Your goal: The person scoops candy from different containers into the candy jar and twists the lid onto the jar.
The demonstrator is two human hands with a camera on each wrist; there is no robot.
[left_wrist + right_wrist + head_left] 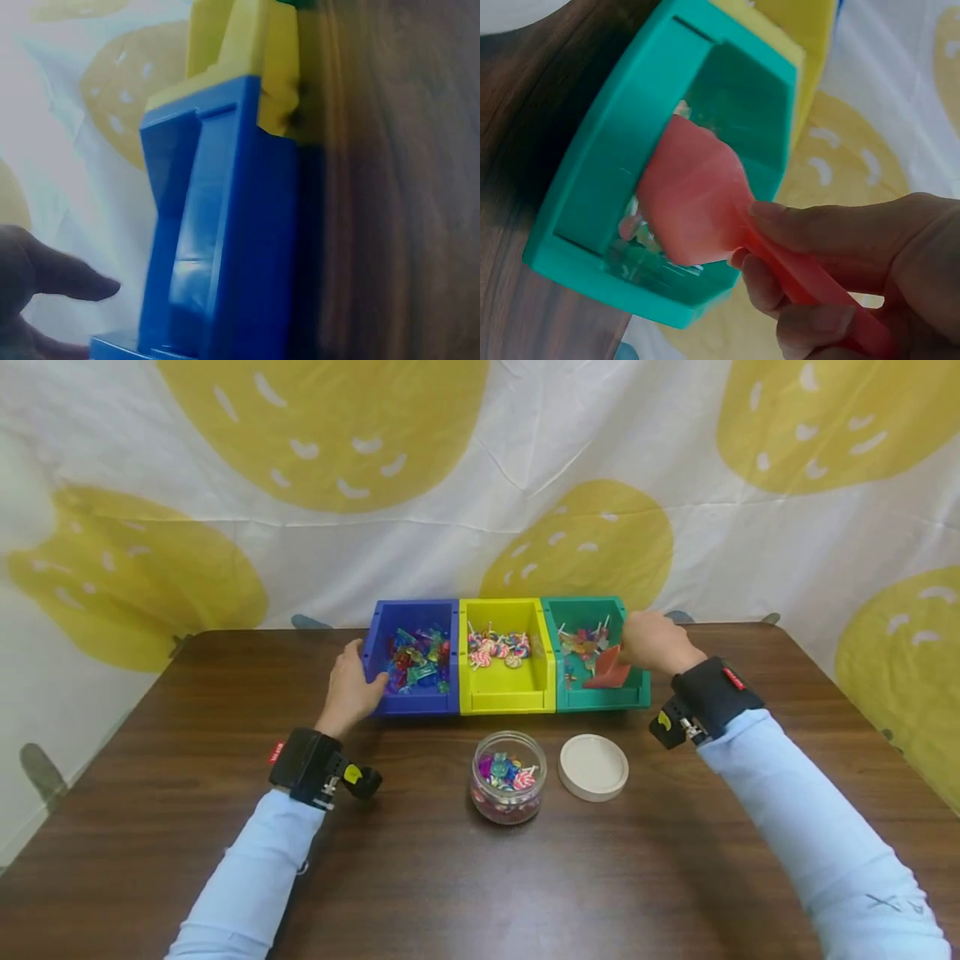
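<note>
My right hand (657,642) grips the handle of a red scoop (697,191), thumb on top and fingers curled beneath. The scoop's broad head is inside the green bin (592,187), over small candy-like pieces (583,642), which it partly hides. At the outer left side of the blue bin (416,703) is my left hand (351,689). Its thumb (79,279) extends over the bin without touching its contents; the other fingers lie along the outer wall, partly hidden. Colourful translucent pieces (423,660) fill the blue bin's floor.
Between the outer bins stands a yellow bin (506,702) with tiny swirled lollipops (498,647). In front, a clear jar (507,806) holds mixed pieces, its top uncovered. A white lid (593,767) lies right of it. A patterned cloth (420,552) hangs behind the wooden table (420,893).
</note>
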